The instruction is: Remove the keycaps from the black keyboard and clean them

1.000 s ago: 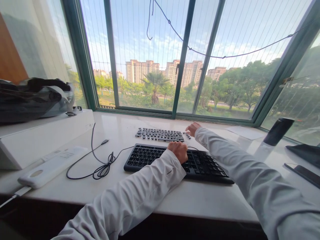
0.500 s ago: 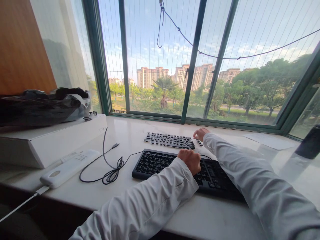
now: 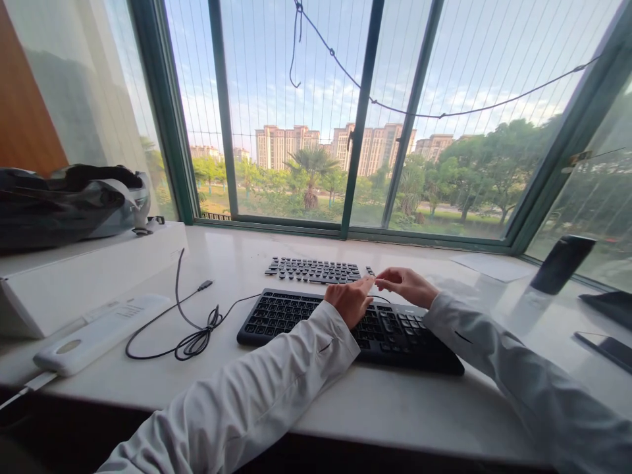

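A black keyboard (image 3: 296,316) lies on the white sill, its cable running off to the left. Behind it, rows of loose black keycaps (image 3: 313,268) are laid out. My left hand (image 3: 348,301) rests on the middle of the keyboard with its fingers curled, one fingertip reaching to the right. My right hand (image 3: 409,286) hovers over the keyboard's back edge. Its fingers are pinched together and almost touch the left fingertip. What the pinch holds is too small to see.
A coiled black cable (image 3: 195,339) lies left of the keyboard. Further left are a white flat device (image 3: 93,332), a white box (image 3: 89,270) and a dark bag (image 3: 64,201). A dark-capped bottle (image 3: 548,273), paper (image 3: 486,266) and a phone (image 3: 609,349) sit at the right.
My right hand has pulled back from the right end of the loose keycap rows to just over the keyboard, fingers now pinched. The left hand has stayed on the keyboard.
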The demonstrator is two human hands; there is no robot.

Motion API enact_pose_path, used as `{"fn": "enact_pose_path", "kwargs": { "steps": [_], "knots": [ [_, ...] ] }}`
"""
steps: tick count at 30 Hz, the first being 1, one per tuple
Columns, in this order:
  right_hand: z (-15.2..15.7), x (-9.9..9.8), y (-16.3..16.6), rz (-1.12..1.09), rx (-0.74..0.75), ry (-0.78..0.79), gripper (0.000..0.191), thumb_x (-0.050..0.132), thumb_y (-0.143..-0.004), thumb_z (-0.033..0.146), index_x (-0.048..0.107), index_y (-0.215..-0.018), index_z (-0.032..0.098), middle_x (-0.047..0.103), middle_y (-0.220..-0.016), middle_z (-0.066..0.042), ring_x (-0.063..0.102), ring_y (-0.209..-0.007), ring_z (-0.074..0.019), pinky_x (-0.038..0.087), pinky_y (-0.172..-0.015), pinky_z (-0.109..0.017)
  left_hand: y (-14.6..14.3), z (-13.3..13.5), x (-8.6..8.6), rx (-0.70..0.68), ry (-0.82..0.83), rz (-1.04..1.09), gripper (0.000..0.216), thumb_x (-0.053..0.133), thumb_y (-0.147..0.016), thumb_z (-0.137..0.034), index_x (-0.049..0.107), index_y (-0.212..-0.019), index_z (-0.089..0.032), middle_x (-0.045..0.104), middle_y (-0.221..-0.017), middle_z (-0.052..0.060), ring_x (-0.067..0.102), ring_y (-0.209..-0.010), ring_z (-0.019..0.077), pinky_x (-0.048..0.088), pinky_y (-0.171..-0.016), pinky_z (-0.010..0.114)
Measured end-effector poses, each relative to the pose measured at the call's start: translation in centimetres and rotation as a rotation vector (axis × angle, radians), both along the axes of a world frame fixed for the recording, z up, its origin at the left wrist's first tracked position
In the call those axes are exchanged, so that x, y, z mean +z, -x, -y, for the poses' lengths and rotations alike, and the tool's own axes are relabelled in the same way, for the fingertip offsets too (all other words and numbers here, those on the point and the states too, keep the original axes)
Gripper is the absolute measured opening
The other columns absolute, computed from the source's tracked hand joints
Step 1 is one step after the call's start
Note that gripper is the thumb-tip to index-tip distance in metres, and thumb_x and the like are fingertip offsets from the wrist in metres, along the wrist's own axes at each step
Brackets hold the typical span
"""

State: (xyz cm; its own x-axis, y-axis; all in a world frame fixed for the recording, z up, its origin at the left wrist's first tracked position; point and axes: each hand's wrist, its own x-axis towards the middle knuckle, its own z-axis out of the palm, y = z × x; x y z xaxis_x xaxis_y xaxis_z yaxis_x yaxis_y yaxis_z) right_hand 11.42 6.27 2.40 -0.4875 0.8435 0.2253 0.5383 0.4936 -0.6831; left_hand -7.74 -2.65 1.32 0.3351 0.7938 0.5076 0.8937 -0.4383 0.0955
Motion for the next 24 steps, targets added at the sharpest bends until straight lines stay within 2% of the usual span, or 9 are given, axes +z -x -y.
{"fn": "enact_pose_path", "kwargs": {
  "steps": [3, 7, 13, 20, 24],
  "knots": [
    [2.1, -1.2, 0.3, -0.092, 0.062, 0.114, 0.043, 0.059, -0.072, 0.055, 0.063, -0.082, 0.013, 0.068, -0.076, -0.005, 0.058, -0.069, -0.0146, 0.043, -0.066, -0.028, -0.1, -0.1, -0.4, -0.024, -0.014, 0.032, 0.052, 0.050, -0.085, -0.044, 0.039, -0.134, -0.033, 0.055, -0.128, 0.002, 0.059, -0.107, 0.0173, 0.050, -0.080, 0.027],
    [3.4, -1.7, 0.9, -0.194, 0.084, 0.195, 0.042, 0.062, -0.069, 0.056, 0.062, -0.074, 0.014, 0.066, -0.070, -0.003, 0.056, -0.066, -0.0137, 0.041, -0.063, -0.027, -0.2, -0.1, -0.5, -0.060, -0.001, 0.045, 0.043, 0.051, -0.084, -0.045, 0.048, -0.127, -0.035, 0.059, -0.123, -0.001, 0.060, -0.105, 0.0150, 0.048, -0.080, 0.024],
    [3.2, -1.9, 0.7, -0.276, 0.066, 0.186, 0.042, 0.065, -0.066, 0.054, 0.066, -0.076, 0.014, 0.065, -0.071, -0.003, 0.058, -0.071, -0.0146, 0.043, -0.072, -0.028, -0.3, -0.1, -0.7, -0.064, -0.028, 0.116, 0.042, 0.051, -0.081, -0.053, 0.054, -0.120, -0.038, 0.064, -0.117, -0.003, 0.063, -0.097, 0.0149, 0.046, -0.076, 0.022],
    [3.0, -2.1, 0.3, -0.286, 0.036, 0.174, 0.043, 0.066, -0.065, 0.055, 0.067, -0.078, 0.014, 0.064, -0.069, -0.002, 0.056, -0.069, -0.0137, 0.043, -0.069, -0.027, -0.3, -0.4, -1.1, -0.049, -0.049, 0.150, 0.038, 0.043, -0.084, -0.056, 0.060, -0.113, -0.039, 0.069, -0.104, -0.003, 0.065, -0.089, 0.0147, 0.044, -0.074, 0.023],
    [3.1, -2.1, 0.3, -0.230, 0.022, 0.147, 0.045, 0.064, -0.066, 0.057, 0.068, -0.078, 0.014, 0.062, -0.066, -0.002, 0.055, -0.066, -0.0132, 0.042, -0.064, -0.026, -0.2, -0.6, -1.4, -0.058, -0.061, 0.172, 0.036, 0.045, -0.083, -0.057, 0.063, -0.109, -0.038, 0.070, -0.102, -0.004, 0.065, -0.089, 0.0145, 0.043, -0.075, 0.023]
  ]
}}
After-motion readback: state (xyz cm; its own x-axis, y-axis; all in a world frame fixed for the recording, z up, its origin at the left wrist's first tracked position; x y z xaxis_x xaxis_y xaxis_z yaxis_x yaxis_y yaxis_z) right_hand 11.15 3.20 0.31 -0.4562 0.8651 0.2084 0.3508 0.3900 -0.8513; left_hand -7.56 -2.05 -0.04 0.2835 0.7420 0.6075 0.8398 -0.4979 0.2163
